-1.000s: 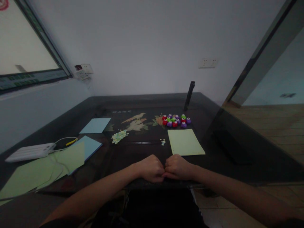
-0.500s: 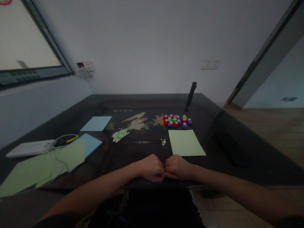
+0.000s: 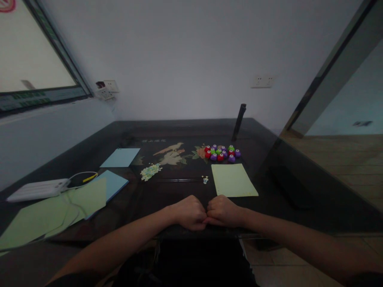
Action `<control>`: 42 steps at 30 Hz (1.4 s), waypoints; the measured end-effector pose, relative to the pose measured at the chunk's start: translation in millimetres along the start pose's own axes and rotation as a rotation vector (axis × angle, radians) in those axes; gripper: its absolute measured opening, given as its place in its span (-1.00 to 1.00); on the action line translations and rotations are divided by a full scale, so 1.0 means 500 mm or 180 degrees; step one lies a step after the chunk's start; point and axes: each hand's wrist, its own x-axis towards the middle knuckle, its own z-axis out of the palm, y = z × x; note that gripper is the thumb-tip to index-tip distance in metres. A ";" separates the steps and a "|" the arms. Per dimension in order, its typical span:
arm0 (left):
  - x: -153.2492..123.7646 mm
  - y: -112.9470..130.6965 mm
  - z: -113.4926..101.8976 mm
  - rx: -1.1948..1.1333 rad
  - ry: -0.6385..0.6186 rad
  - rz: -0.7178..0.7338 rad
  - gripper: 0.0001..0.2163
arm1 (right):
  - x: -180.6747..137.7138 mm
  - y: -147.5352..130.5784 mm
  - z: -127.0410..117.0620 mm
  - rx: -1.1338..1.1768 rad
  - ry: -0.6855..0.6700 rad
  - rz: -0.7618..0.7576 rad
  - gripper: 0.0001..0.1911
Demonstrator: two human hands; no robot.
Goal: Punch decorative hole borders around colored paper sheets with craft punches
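A short row of pale printed characters (image 3: 153,140) lies near the back of your glossy black tabletop (image 3: 170,195), too small to read surely; the green lettering (image 3: 32,95) on the grey window frame (image 3: 64,94) at far left is blurred. The table's front edge runs just on your side of your fists, and its back edge lies along the pale wall (image 3: 179,59). Dark surface stretches ahead and leftward to a loose heap of small green-and-white pieces (image 3: 150,171). Your left hand (image 3: 191,212) and right hand (image 3: 225,211) are curled into fists that touch, fingers folded in; whether they enclose anything is hidden. Just beyond your right hand lies a rectangular pale yellow-green paper sheet (image 3: 235,180); left of it sit a few tiny pale pieces (image 3: 205,179). Behind the sheet cluster glossy red, green and purple rounded figures (image 3: 220,157) with white eye-like spots.
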 end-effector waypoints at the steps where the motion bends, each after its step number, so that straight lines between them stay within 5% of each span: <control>1: 0.000 0.000 0.000 -0.0003 -0.0003 0.0000 -0.81 | 0.000 0.000 0.000 -0.0002 -0.0011 -0.0001 -0.48; 10: -0.003 -0.003 0.006 -0.0024 0.0016 0.0002 -0.79 | 0.000 -0.002 -0.005 -0.0032 0.0036 -0.0047 -0.46; 16: 0.004 0.003 -0.024 -0.0005 0.0452 -0.0210 -0.74 | -0.002 0.009 -0.041 -0.0079 0.0788 -0.0053 -0.47; 18: 0.018 0.007 -0.042 -0.0087 0.0595 -0.0397 -0.79 | -0.009 0.032 -0.072 -0.0088 0.1204 0.0496 -0.49; 21: 0.062 0.013 -0.058 -0.0356 0.0712 -0.0636 -0.86 | -0.034 0.096 -0.122 -0.0082 0.1650 0.1937 -0.53; 24: 0.129 0.009 -0.049 -0.0415 0.0795 -0.0764 -0.75 | -0.074 0.179 -0.148 -0.0319 0.1304 0.3237 -0.63; 27: 0.190 -0.004 -0.020 -0.0254 0.0815 -0.1165 -0.65 | -0.112 0.241 -0.136 -0.0584 0.0715 0.3836 -0.77; 35: 0.218 -0.032 0.052 -0.0171 0.0244 -0.1624 -0.53 | -0.141 0.276 -0.066 -0.0416 0.0449 0.3586 -0.78; 42: 0.220 -0.034 0.066 -0.0175 -0.0020 -0.1750 -0.53 | -0.148 0.296 -0.051 -0.0456 0.0421 0.3423 -0.77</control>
